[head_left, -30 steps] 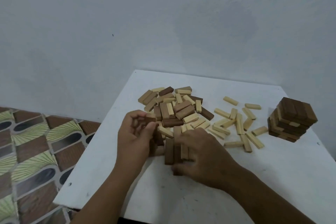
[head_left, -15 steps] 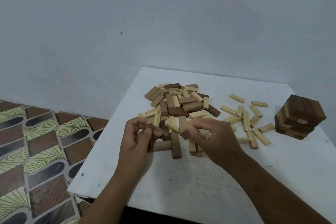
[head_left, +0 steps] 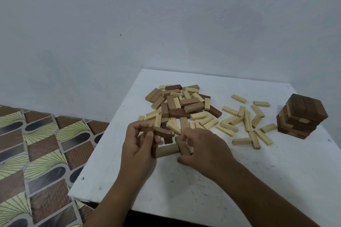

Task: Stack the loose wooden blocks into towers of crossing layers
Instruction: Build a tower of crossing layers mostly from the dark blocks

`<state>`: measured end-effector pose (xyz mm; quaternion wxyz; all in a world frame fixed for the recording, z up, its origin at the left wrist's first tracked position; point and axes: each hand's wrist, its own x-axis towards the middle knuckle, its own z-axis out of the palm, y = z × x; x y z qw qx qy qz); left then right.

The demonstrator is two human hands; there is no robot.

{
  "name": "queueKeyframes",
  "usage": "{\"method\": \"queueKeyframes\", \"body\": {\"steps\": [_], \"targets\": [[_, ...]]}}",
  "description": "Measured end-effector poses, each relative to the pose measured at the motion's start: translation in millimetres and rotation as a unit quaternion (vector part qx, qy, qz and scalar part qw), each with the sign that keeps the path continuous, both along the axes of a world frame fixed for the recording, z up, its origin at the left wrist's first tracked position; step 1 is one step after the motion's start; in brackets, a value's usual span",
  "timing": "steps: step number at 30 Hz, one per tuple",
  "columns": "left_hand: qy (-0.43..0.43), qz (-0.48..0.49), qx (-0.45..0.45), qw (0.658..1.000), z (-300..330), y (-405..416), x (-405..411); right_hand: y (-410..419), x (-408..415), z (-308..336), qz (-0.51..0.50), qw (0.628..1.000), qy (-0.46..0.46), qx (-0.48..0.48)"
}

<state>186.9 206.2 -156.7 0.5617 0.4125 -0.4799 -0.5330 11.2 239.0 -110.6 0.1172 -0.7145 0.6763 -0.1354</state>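
Observation:
A heap of loose wooden blocks (head_left: 181, 105), light and dark, lies at the back middle of the white table (head_left: 276, 180). My left hand (head_left: 140, 145) pinches a dark brown block (head_left: 162, 131) just above the table at the heap's near edge. My right hand (head_left: 203, 148) curls its fingers round a brown block (head_left: 182, 146) that lies on the table beside another brown block (head_left: 167, 150). A finished tower of dark crossing layers (head_left: 301, 115) stands at the right edge. Light blocks (head_left: 245, 123) lie scattered between heap and tower.
The table stands against a pale wall (head_left: 166, 24). Its left edge drops to a patterned tile floor (head_left: 36, 153). Bare tabletop stretches in front of my hands and toward the near right corner.
My right hand has dropped from the heap's edge onto a brown block on the table. My left hand keeps its dark block. The view has shifted slightly.

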Motion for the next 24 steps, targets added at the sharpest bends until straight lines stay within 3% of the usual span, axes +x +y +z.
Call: {"method": "queueKeyframes", "body": {"steps": [5, 11, 15, 21, 24], "targets": [[-0.031, -0.013, -0.024, 0.999, 1.7, 2.1, -1.5, -6.2, 2.6, -6.6, -0.021, 1.000, -0.005, -0.018], [-0.114, 0.003, -0.081, 0.990, 6.4, 9.3, -3.1, -4.2, -7.4, 2.2, -0.088, 0.982, -0.156, -0.055], [-0.188, 0.030, -0.140, 0.972, 12.2, 11.1, -14.5, 13.9, -38.1, 8.8, -0.135, 0.963, -0.209, -0.107], [-0.257, -0.049, -0.220, 0.940, 21.8, 14.5, -79.8, 60.9, -99.0, 1.5, -0.204, 0.958, -0.166, -0.114], [-0.259, -0.138, -0.198, 0.935, 23.5, 23.8, -123.9, 91.1, -123.9, -9.5, -0.236, 0.959, -0.133, -0.087]]}}
